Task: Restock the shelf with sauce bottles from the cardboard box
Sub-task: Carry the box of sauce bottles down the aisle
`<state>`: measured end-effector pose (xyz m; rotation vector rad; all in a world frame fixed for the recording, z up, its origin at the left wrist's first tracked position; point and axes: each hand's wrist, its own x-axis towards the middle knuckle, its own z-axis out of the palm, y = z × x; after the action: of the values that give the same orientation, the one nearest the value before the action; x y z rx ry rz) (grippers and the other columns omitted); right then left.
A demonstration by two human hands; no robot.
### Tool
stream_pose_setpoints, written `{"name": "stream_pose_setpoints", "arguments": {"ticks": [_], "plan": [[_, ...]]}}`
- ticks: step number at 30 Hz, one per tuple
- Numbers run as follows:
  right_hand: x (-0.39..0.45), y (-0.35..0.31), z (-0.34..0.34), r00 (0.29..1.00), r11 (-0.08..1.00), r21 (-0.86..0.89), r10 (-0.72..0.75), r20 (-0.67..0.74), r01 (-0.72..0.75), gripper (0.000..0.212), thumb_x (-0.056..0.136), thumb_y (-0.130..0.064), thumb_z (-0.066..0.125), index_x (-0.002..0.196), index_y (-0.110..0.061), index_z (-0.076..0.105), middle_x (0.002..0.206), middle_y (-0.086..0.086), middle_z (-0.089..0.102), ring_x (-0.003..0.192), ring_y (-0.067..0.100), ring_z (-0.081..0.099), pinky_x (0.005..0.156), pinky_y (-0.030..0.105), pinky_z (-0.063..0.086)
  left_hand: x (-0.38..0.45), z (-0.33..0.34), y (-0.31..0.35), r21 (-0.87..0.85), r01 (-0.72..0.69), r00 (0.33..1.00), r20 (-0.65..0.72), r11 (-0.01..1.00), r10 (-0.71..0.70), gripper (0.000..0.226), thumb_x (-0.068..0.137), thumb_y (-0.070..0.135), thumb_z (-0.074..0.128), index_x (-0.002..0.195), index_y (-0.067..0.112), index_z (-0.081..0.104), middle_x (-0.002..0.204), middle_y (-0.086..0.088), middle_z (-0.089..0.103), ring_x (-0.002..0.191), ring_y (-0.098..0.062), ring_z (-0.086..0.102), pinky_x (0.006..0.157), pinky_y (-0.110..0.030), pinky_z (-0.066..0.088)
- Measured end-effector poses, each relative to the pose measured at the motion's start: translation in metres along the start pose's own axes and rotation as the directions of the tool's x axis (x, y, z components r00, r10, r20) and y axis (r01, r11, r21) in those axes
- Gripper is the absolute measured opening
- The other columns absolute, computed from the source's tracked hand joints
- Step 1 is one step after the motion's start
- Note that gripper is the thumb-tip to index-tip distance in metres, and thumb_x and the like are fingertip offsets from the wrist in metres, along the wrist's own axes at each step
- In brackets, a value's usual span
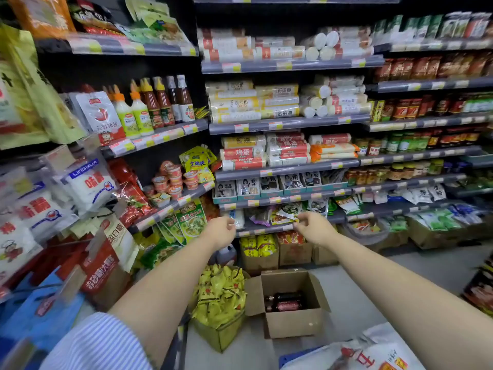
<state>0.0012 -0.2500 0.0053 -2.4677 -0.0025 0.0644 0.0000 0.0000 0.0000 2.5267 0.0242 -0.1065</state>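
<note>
- Grocery aisle: both arms reach toward a low grey metal shelf (262, 231) of packets.
- Left hand (222, 231) and right hand (312, 225): loosely curled grip, holding nothing.
- Two dark glass sauce bottles (285, 301) lie in the open brown cardboard box (290, 324) on the floor, seemingly the last to shelve.

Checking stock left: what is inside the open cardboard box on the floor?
Two dark sauce bottles lie side by side in the cardboard box; its near wall hides the rest of the bottom.

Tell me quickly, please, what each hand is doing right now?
Left hand: fingers loosely curled, holding nothing, near the shelf edge.
Right hand: fingers loosely curled, holding nothing visible.
</note>
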Motion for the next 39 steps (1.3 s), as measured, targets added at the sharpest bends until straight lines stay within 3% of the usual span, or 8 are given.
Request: {"name": "stream_pose_setpoints", "arguments": {"ticks": [8,11,17,22,26,29,33,39], "plan": [[0.012,0.032,0.023,1.000,0.995,0.096,0.003,-0.024,-0.001,0.039,0.094,-0.023,0.053,0.129,-0.007,0.052,0.123,0.012,0.064,0.115,0.025,0.058,0.095,0.029,0.043,0.011,0.045,-0.003,-0.065,0.061,0.994,0.090,0.996,-0.055,0.042,0.097,0.013,0.039,0.138,0.005,0.045,0.138,-0.012,0.053,0.116,-0.019,0.054,0.087,-0.017,0.040],[0.024,0.050,0.035,1.000,0.995,0.103,0.017,0.007,-0.017,0.038,0.093,-0.022,0.054,0.128,-0.005,0.053,0.123,0.012,0.064,0.116,0.024,0.058,0.095,0.027,0.043,0.022,0.060,-0.003,-0.085,0.079,0.993,0.100,0.993,-0.071,0.042,0.099,0.013,0.038,0.140,0.005,0.043,0.124,-0.010,0.058,0.109,-0.017,0.054,0.063,-0.004,0.039],[0.049,0.074,0.061,0.995,0.988,0.126,0.086,0.048,-0.091,0.037,0.092,-0.025,0.055,0.124,-0.007,0.056,0.118,0.013,0.067,0.112,0.025,0.061,0.092,0.027,0.044,0.049,0.088,-0.011,-0.064,0.100,0.993,0.076,0.993,-0.095,0.034,0.094,0.011,0.048,0.126,0.005,0.058,0.126,-0.016,0.062,0.117,-0.030,0.058,0.094,-0.029,0.044],[0.086,0.081,0.084,0.989,0.978,0.148,0.140,0.053,-0.146,0.036,0.092,-0.026,0.056,0.123,-0.008,0.057,0.116,0.012,0.068,0.111,0.025,0.061,0.092,0.028,0.044,0.100,0.097,-0.021,-0.077,0.114,0.983,0.154,0.991,-0.101,0.039,0.099,0.010,0.041,0.136,0.001,0.048,0.132,-0.014,0.057,0.123,-0.026,0.054,0.090,-0.022,0.040],[0.132,0.083,0.108,0.978,0.961,0.183,0.205,0.043,-0.209,0.038,0.092,-0.027,0.056,0.124,-0.006,0.056,0.117,0.011,0.067,0.111,0.025,0.061,0.092,0.029,0.045,0.172,0.110,-0.047,-0.089,0.106,0.969,0.234,0.990,-0.082,0.039,0.098,0.012,0.039,0.135,0.005,0.049,0.120,-0.012,0.061,0.112,-0.032,0.061,0.065,-0.021,0.039],[0.173,0.091,0.130,0.958,0.930,0.238,0.287,0.015,-0.282,0.039,0.091,-0.025,0.057,0.123,-0.003,0.056,0.116,0.015,0.067,0.112,0.028,0.060,0.094,0.031,0.044,0.233,0.119,-0.067,-0.029,0.044,0.967,0.252,0.999,-0.035,0.039,0.094,0.019,0.044,0.132,0.014,0.054,0.120,-0.009,0.066,0.104,-0.028,0.064,0.078,-0.029,0.053],[0.214,0.102,0.157,0.876,0.834,0.318,0.482,-0.024,-0.450,0.039,0.093,-0.025,0.053,0.125,-0.002,0.055,0.122,0.016,0.063,0.117,0.032,0.057,0.097,0.033,0.041,0.300,0.132,-0.087,-0.019,-0.013,0.949,0.316,1.000,0.018,0.038,0.092,0.020,0.046,0.127,0.014,0.059,0.122,-0.008,0.067,0.117,-0.025,0.059,0.101,-0.032,0.046],[0.248,0.123,0.204,0.636,0.563,0.526,0.770,-0.053,-0.637,0.038,0.094,-0.029,0.052,0.121,-0.003,0.058,0.116,0.018,0.065,0.109,0.034,0.059,0.092,0.035,0.044,0.390,0.167,-0.112,0.016,-0.150,0.859,0.498,0.989,0.122,0.034,0.092,0.021,0.050,0.123,0.010,0.061,0.126,-0.009,0.065,0.112,-0.025,0.063,0.098,-0.035,0.048]]}}
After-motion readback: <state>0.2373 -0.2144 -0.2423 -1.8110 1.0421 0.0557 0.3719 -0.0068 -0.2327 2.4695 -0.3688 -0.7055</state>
